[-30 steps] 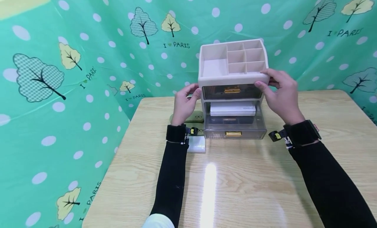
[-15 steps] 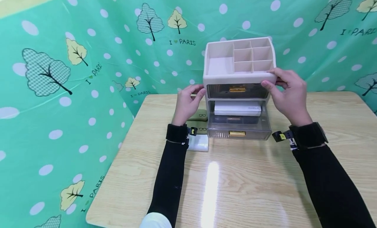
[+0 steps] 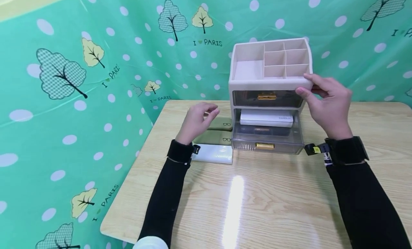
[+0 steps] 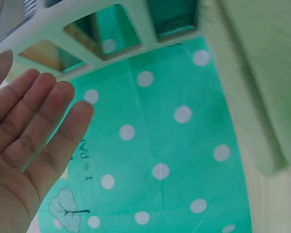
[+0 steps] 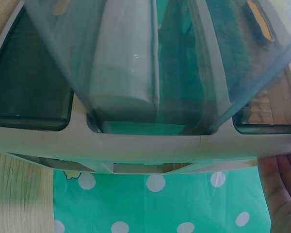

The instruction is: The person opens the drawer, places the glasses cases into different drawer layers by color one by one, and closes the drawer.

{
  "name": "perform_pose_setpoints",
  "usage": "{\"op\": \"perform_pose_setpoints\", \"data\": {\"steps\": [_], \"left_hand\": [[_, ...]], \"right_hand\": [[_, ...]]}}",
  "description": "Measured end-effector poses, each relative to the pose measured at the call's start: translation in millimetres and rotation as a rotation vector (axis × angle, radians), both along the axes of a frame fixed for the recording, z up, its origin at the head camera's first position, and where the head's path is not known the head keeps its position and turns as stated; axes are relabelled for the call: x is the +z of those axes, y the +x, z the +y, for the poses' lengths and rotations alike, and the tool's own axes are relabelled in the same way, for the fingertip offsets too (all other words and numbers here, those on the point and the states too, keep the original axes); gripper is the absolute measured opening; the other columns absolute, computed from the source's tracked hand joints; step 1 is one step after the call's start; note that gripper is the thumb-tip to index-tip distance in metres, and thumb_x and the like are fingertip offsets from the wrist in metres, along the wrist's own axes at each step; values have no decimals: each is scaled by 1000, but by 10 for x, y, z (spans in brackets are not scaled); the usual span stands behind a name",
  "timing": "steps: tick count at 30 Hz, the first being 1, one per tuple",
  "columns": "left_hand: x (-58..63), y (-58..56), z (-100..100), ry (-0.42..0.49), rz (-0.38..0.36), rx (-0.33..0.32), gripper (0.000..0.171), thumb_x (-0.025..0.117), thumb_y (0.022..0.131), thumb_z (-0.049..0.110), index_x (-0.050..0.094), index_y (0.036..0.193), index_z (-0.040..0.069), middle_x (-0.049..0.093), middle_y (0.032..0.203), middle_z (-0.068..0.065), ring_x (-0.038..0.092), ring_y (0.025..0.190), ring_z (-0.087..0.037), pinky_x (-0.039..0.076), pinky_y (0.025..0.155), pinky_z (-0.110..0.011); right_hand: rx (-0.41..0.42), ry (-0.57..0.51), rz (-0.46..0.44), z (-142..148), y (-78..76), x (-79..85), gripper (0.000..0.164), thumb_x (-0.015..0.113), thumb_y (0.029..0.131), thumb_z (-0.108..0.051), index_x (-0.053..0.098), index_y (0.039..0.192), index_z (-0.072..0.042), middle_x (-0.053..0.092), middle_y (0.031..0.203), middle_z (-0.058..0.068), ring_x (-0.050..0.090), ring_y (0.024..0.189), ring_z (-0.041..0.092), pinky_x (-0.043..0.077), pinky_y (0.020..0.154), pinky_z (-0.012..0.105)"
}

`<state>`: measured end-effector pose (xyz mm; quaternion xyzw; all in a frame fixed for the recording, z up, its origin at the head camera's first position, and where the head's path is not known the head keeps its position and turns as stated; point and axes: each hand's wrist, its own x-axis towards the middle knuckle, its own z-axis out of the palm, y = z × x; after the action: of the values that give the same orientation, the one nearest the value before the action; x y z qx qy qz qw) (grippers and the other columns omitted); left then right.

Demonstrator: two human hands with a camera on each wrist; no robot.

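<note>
A white desk organizer with a divided top stands at the back of the table. Its smoky upper drawer is closed, while the clear lower drawer is pulled out and a white box lies in it. My right hand grips the organizer's upper right corner, thumb on the front. Off the left side, apart from the organizer, is my left hand, fingers relaxed and holding nothing. In the left wrist view, its fingers are extended near the organizer's openwork side.
Two green glasses cases lie left of the organizer, below the left hand. In front of them is a flat, shiny white packet. A green patterned cloth hangs behind and left of the wooden table.
My left hand has left the organizer's side and moved left, uncovering more of the glasses cases and white packet. My right hand keeps its hold. The head view has shifted left.
</note>
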<state>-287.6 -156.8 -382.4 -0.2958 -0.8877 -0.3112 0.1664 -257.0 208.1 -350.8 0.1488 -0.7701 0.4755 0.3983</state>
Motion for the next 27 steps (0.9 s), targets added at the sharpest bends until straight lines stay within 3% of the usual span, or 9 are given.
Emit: {"op": "perform_pose_setpoints", "data": {"steps": [3,11,16,22,27], "left_hand": [[-66,46,-89,-89,-29,8,30,62,105,24,72,120,-1,74,106,-10,69,94,-20,61,84,-29],[-250,152,-405,-207,-16,40,30,65,103,28,75,115,2,74,106,-8,69,96,-22,59,84,-36],[-316,264,-538,-290,-21,-6,30,71,99,31,76,112,4,74,106,-8,70,100,-24,60,89,-38],[-442,371,-607,-428,-96,-75,35,75,95,38,76,112,7,73,113,-6,69,106,-21,60,93,-36],[-545,441,-656,-483,-137,-78,40,80,91,41,76,113,9,72,112,-4,68,102,-18,60,86,-33]], "right_hand": [[12,8,4,7,1,-7,40,78,83,11,73,122,2,70,109,15,64,97,-4,55,90,11],[55,-42,0,-1,-1,7,37,77,85,11,72,121,5,62,106,-15,65,97,1,55,91,13],[58,-53,-2,-18,-19,14,37,77,85,11,72,121,5,61,106,-17,66,97,1,55,91,13],[58,-79,-15,0,-44,-6,37,77,85,11,72,121,4,62,105,-16,66,96,2,55,90,12],[72,-88,-4,59,-162,-128,40,79,83,10,73,122,1,63,106,-15,68,97,4,56,91,15]]}}
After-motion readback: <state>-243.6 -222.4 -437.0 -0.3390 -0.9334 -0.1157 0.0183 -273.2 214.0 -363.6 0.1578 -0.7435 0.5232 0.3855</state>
